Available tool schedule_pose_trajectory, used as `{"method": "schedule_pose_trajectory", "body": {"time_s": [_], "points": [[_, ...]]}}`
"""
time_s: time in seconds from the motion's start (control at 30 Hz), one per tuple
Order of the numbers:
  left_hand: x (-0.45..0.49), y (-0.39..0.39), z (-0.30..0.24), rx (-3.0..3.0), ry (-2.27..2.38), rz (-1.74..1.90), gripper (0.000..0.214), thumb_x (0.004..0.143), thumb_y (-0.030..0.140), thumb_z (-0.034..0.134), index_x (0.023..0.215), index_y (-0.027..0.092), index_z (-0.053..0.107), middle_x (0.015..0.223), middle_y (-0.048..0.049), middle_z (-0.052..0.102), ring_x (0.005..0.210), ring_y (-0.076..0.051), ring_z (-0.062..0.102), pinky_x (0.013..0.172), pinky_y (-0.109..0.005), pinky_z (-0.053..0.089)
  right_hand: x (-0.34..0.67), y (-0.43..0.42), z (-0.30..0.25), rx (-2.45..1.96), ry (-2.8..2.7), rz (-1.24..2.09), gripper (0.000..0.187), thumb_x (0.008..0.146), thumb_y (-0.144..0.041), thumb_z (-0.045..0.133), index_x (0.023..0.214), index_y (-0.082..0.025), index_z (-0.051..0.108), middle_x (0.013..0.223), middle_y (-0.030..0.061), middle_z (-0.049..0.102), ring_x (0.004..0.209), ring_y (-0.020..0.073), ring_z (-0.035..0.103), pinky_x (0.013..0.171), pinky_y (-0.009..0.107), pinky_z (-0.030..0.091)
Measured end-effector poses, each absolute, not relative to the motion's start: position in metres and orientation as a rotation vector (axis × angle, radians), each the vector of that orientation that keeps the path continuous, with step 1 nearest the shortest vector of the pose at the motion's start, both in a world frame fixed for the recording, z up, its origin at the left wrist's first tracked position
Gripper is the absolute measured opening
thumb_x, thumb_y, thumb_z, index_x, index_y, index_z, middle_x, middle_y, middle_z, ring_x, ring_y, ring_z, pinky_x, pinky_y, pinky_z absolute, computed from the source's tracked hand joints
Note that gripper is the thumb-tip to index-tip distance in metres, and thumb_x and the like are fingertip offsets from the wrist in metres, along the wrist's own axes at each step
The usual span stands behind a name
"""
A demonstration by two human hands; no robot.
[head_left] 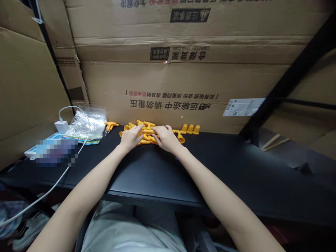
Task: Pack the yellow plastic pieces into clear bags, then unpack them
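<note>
A heap of yellow plastic pieces (pixel 146 138), several of them T-shaped handles and some cup-shaped, lies at the back of the black table against the cardboard. My left hand (pixel 131 137) is closed over the heap's left side, its fingers round a yellow plastic piece that they partly hide. From the right, my right hand (pixel 166 138) bends its fingers round a yellow T-shaped handle (pixel 148 132) between the two hands. A yellow piece with a flared cup end (pixel 181 137) lies just right of my right hand. Behind it stand three yellow cups (pixel 191 128) in a row.
Left of the heap are yellow T-handles with metal spirals (pixel 111 125). A clear plastic bag (pixel 86 122), a white plug (pixel 61 126) and a power strip (pixel 31 151) with a white cable lie farther left. Cardboard (pixel 157 77) walls the back; a black post (pixel 286 80) slants at right.
</note>
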State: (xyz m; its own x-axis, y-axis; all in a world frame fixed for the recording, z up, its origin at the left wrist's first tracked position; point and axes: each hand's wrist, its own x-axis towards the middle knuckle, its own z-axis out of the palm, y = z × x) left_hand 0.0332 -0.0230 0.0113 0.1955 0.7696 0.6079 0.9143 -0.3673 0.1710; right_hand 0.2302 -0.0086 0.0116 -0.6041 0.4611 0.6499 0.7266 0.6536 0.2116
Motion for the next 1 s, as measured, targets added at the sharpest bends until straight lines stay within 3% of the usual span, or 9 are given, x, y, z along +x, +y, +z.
{"method": "schedule_pose_trajectory", "body": {"time_s": [0.27, 0.43, 0.6, 1.0], "points": [[0.035, -0.025, 0.013, -2.327, -1.652, -0.956, 0.039, 0.082, 0.027, 0.057, 0.121, 0.024, 0.057, 0.113, -0.006, 0.067, 0.103, -0.023, 0.063, 0.083, -0.03, 0.049, 0.229, -0.008, 0.012, -0.963, -2.26, -0.722, 0.018, 0.089, -0.014, 0.042, 0.101, -0.018, 0.055, 0.105, 0.0117, 0.066, 0.096, 0.0244, 0.056, 0.093, 0.043, 0.027], [0.037, -0.028, 0.015, -2.325, -1.723, -0.944, 0.039, 0.082, 0.03, 0.057, 0.121, 0.022, 0.058, 0.108, -0.0067, 0.069, 0.099, -0.025, 0.065, 0.083, -0.032, 0.049, 0.229, -0.009, 0.013, -0.966, -2.235, -0.733, 0.024, 0.09, -0.014, 0.039, 0.105, -0.018, 0.056, 0.1, 0.0107, 0.067, 0.092, 0.0237, 0.057, 0.094, 0.043, 0.027], [0.034, -0.026, 0.014, -2.3, -1.729, -0.939, 0.039, 0.082, 0.03, 0.057, 0.12, 0.024, 0.059, 0.108, -0.0065, 0.069, 0.1, -0.025, 0.065, 0.083, -0.032, 0.049, 0.23, -0.01, 0.014, -0.927, -2.292, -0.694, 0.028, 0.092, -0.021, 0.04, 0.116, -0.017, 0.054, 0.109, 0.0139, 0.066, 0.098, 0.0257, 0.057, 0.093, 0.045, 0.028], [0.037, -0.032, 0.019, -2.313, -1.764, -0.879, 0.041, 0.084, 0.032, 0.054, 0.123, 0.023, 0.057, 0.11, -0.0052, 0.07, 0.1, -0.024, 0.065, 0.084, -0.031, 0.048, 0.229, -0.011, 0.015, -0.98, -2.197, -0.815, 0.026, 0.089, -0.011, 0.039, 0.104, -0.019, 0.058, 0.104, 0.0098, 0.067, 0.097, 0.0231, 0.055, 0.099, 0.045, 0.023]]}}
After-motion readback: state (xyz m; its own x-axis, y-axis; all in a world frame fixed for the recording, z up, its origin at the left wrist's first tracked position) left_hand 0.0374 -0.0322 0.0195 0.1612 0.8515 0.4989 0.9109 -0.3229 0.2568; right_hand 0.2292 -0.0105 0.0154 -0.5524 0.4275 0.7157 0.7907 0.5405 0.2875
